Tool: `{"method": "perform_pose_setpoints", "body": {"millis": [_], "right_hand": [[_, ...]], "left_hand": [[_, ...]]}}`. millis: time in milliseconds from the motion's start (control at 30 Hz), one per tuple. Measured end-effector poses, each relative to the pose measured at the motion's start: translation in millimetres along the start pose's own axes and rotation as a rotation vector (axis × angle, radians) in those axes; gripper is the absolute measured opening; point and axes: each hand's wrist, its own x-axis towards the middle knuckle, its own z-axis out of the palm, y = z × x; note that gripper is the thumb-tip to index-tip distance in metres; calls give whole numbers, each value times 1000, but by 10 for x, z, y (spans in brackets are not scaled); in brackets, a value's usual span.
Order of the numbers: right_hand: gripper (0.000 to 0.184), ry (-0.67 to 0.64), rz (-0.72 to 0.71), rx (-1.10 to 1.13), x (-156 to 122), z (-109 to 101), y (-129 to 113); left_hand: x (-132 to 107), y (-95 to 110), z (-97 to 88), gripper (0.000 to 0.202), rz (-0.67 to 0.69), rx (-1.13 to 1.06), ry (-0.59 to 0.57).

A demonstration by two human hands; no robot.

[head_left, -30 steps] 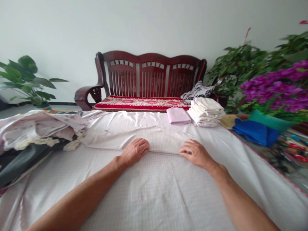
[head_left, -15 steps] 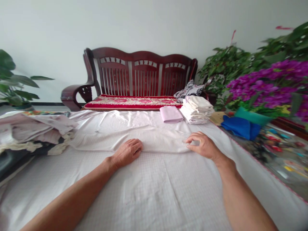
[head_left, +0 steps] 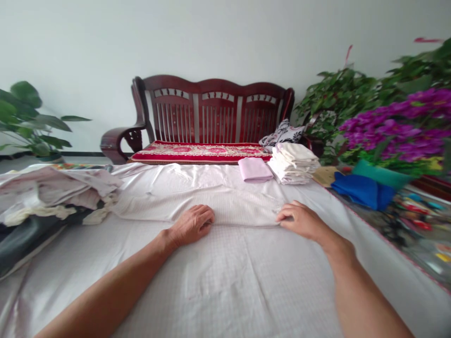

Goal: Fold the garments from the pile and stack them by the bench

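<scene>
A pale, finely checked cloth (head_left: 243,206) lies spread on a covered table. My left hand (head_left: 193,224) rests on its near edge, fingers curled and pinching the hem. My right hand (head_left: 301,219) sits at the cloth's near right corner, fingers bent and pressed on the edge. Both forearms reach in from the bottom of the view. A folded pink cloth (head_left: 255,169) and a stack of folded white cloths (head_left: 295,162) lie at the far side of the table.
A heap of unfolded laundry (head_left: 52,192) sits at the left. Blue fabric (head_left: 362,191) and a teal cushion (head_left: 382,176) lie at the right beside purple flowers (head_left: 398,126). A dark wooden bench (head_left: 211,117) stands behind the table.
My right hand slid to the right along the cloth's near edge to its corner. My left hand stayed on the edge. The camera swung slightly.
</scene>
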Motion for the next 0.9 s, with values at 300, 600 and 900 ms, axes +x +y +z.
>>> {"method": "perform_pose_setpoints", "body": {"millis": [300,600,900], "right_hand": [[30,233,-47,-6,126,164,131],[15,171,-254,89,432,379,-797],[8,68,-325,34,947,662,-1644]], "left_hand": [[-240,-126,-146,27,29,-145,-41],[-1223,-930,-828,25,-771,377,388],[-1335,-1183,-971,50,-1085,617,211]]}}
